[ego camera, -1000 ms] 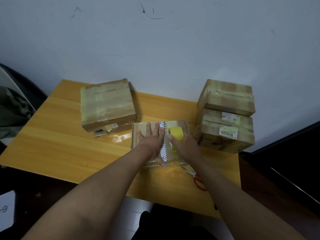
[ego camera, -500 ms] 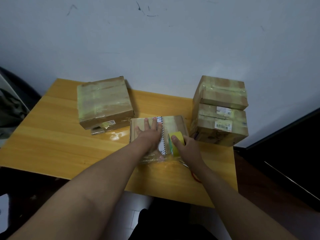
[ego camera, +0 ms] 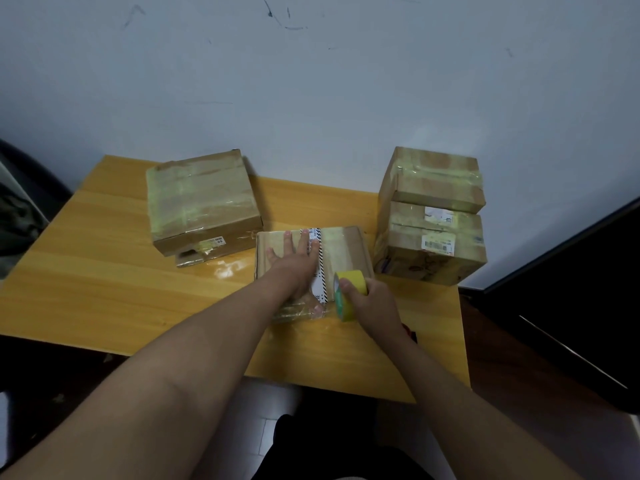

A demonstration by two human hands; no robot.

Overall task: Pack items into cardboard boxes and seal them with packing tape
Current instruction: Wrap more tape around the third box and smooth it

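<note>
small cardboard box (ego camera: 341, 249) at counter (ego camera: 104, 271) centre, black-and-white striped strip along its top. left hand (ego camera: 294, 268) flat on the lid, fingers straight, pressing. right hand (ego camera: 369, 301) grips yellow tape roll (ego camera: 348, 292) at box's near right edge. larger taped box (ego camera: 202, 199) rear left; 2 stacked boxes (ego camera: 431, 216) just right.
</note>
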